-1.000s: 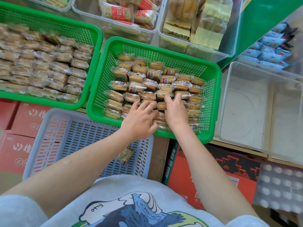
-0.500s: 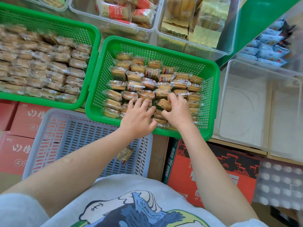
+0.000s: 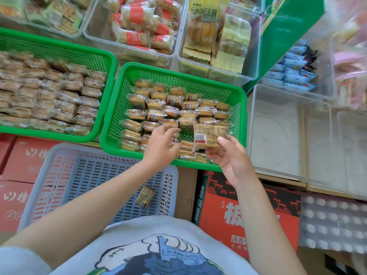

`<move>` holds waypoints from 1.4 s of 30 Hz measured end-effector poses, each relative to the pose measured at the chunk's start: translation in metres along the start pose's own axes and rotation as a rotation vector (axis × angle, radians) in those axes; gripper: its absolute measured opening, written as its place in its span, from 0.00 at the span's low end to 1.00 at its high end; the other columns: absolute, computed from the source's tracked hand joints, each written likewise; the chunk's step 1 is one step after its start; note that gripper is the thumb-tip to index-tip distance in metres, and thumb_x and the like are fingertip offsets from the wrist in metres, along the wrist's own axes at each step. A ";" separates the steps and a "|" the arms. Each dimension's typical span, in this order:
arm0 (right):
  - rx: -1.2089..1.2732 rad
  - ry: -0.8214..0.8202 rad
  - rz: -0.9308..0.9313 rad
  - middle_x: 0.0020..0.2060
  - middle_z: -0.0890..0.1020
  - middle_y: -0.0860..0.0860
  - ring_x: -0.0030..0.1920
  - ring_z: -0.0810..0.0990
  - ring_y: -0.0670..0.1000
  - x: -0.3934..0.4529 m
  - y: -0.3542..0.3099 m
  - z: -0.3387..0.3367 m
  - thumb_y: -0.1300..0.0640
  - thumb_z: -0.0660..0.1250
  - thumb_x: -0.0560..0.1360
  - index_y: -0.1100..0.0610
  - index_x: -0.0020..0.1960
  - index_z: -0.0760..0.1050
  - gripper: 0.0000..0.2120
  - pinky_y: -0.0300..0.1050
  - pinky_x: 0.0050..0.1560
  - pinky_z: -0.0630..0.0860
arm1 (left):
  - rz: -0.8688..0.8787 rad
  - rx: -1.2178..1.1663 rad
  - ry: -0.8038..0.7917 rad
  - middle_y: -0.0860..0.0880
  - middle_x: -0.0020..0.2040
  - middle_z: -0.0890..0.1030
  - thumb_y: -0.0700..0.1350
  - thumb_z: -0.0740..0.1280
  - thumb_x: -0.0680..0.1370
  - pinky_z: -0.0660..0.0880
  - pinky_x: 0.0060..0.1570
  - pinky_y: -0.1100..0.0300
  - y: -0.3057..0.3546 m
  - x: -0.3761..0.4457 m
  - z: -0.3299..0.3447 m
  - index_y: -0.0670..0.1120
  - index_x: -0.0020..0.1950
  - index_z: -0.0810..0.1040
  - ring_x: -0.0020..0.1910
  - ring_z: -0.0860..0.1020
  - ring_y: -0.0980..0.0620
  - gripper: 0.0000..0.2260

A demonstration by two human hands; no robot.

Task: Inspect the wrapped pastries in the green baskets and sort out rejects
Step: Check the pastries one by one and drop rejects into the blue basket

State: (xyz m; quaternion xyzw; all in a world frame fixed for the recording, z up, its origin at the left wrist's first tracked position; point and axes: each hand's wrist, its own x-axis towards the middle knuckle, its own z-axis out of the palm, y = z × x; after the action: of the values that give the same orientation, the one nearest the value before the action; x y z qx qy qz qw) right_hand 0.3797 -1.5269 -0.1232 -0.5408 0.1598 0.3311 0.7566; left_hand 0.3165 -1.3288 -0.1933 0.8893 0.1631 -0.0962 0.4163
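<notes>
Your one view: a head-worn wide-angle camera, looking forward and steeply down.

You look from above your own chest, so your shirt [image 3: 155,253] fills the bottom edge and both forearms run up from it into mid-frame. The green basket [image 3: 241,108] sits close, just above the middle, with clear bins [image 3: 256,62] along the top. Edges bend and blur at the right. There is no second view to share anything.
</notes>
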 end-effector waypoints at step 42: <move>-0.691 -0.087 -0.319 0.28 0.72 0.49 0.29 0.72 0.52 -0.096 0.035 0.042 0.51 0.53 0.86 0.57 0.45 0.72 0.16 0.46 0.30 0.70 | -0.309 -0.748 0.339 0.44 0.45 0.84 0.41 0.62 0.84 0.80 0.34 0.55 0.045 -0.102 -0.035 0.47 0.48 0.80 0.40 0.83 0.48 0.09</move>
State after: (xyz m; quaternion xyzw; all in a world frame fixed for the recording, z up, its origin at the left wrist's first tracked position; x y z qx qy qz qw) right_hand 0.2810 -1.5127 -0.0751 -0.7675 -0.0799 0.2662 0.5777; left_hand 0.2396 -1.3508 -0.1077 0.6456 0.3838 0.0555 0.6579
